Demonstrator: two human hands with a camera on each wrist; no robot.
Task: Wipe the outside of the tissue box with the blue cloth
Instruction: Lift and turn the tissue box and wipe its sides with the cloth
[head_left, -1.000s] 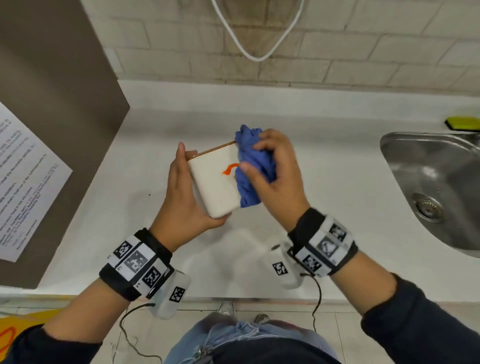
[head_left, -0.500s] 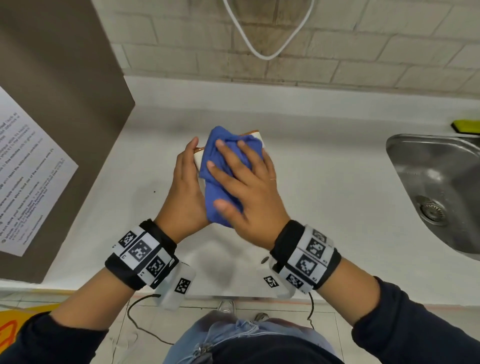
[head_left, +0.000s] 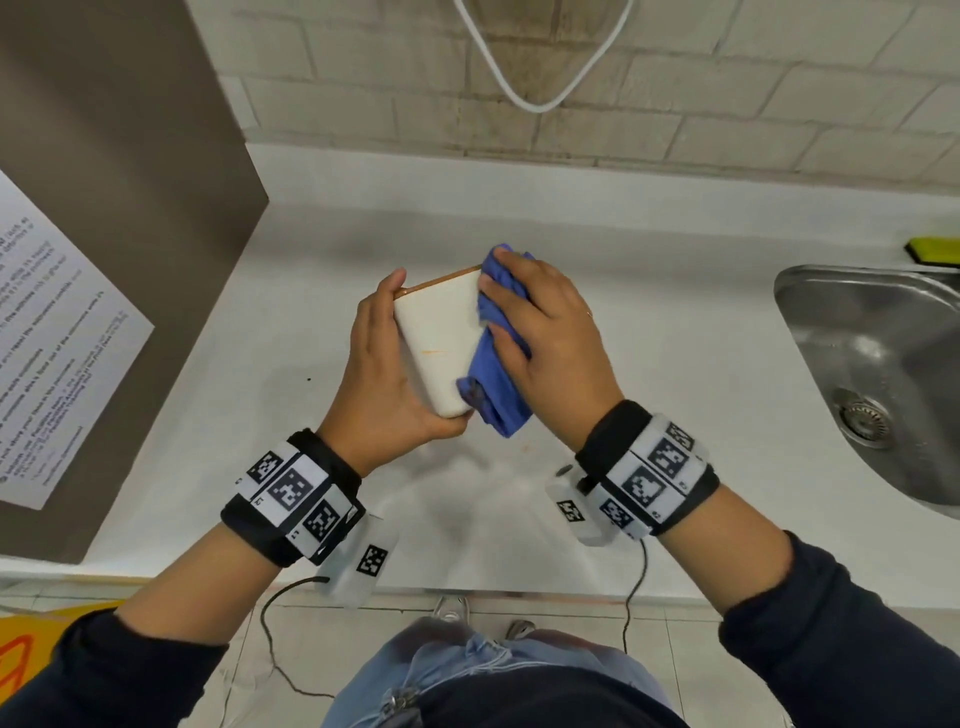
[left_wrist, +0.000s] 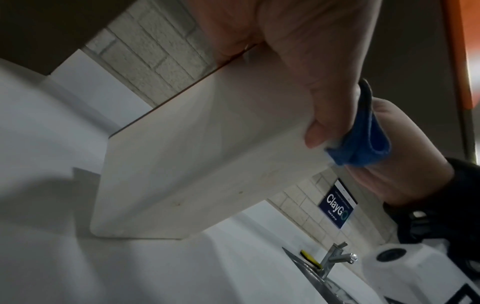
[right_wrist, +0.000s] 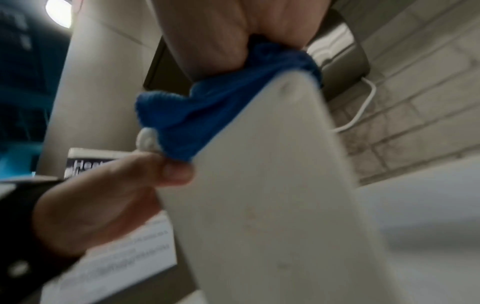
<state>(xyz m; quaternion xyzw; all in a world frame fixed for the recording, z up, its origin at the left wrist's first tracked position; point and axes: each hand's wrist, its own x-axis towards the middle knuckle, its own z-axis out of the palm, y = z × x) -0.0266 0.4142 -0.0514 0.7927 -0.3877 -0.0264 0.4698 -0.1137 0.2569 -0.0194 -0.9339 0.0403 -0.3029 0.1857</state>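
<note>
Shifted rightward, the soft blue cloth is bunched in the right hand while the left hand clasps the edges of the light, rigid tissue box.

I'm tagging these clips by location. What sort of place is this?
Probably a shared pantry or office kitchenette: a steel sink with a tap is set in a white counter, and a "ClayGo" sign hangs on the brick-pattern wall.
</note>
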